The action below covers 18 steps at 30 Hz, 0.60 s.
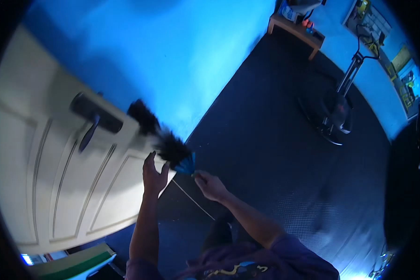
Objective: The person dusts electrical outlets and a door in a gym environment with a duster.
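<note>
A feather duster [172, 148] with dark, fluffy feathers and a blue collar [186, 164] reaches up and left across the edge of a white panelled door [102, 186]. My right hand [211, 185] is closed round its handle end, just below the blue collar. Beside the lower feathers, my left hand [154, 177] is raised in front of the door with thumb and fingers apart, holding nothing. The duster's far tip lies close to the door edge, to the right of the dark door handle [92, 120].
Blue-lit wall [172, 51] rises behind the door. Dark matting [261, 116] covers the floor. A stand-like machine with handlebars [345, 88] is at the right, near a low wooden table [294, 33] bearing small items. A green-edged board [79, 266] lies lower left.
</note>
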### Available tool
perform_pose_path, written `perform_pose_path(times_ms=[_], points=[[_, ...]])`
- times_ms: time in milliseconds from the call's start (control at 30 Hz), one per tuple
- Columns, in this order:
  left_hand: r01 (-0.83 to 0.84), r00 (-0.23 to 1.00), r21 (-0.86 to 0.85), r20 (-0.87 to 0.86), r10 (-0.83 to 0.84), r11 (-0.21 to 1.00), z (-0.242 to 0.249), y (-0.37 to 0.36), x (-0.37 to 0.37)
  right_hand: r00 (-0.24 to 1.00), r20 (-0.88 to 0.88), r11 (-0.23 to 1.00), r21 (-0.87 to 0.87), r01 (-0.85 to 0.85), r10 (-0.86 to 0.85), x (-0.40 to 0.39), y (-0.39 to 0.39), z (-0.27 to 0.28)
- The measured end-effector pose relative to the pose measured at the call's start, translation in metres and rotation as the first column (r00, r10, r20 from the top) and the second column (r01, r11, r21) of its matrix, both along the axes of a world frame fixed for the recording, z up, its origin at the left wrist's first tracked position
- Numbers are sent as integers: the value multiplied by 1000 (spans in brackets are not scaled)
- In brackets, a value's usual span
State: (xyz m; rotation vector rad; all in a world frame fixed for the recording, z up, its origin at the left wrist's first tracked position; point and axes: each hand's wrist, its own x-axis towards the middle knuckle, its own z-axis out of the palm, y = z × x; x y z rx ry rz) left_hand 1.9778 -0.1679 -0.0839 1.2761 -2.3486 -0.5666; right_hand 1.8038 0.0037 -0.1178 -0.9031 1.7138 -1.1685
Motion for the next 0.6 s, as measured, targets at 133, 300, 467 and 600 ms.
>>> perform_pose_path(times_ms=[133, 300, 467, 600], points=[[-64, 995, 161, 82, 52, 985, -80, -40, -26, 989, -3, 976, 163, -148, 150, -15, -29, -137], [-147, 973, 398, 221, 61, 905, -199, -37, -61, 972, 0, 838, 507, -202, 234, -62, -54, -315], [-231, 958, 502, 265, 106, 833, -263, -47, -96, 985, 117, 926, 343, -157, 124, -58, -69, -356], [-226, 955, 506, 282, 88, 832, -261, -40, -98, 963, 147, 792, 547, -271, 228, -64, -87, -369]])
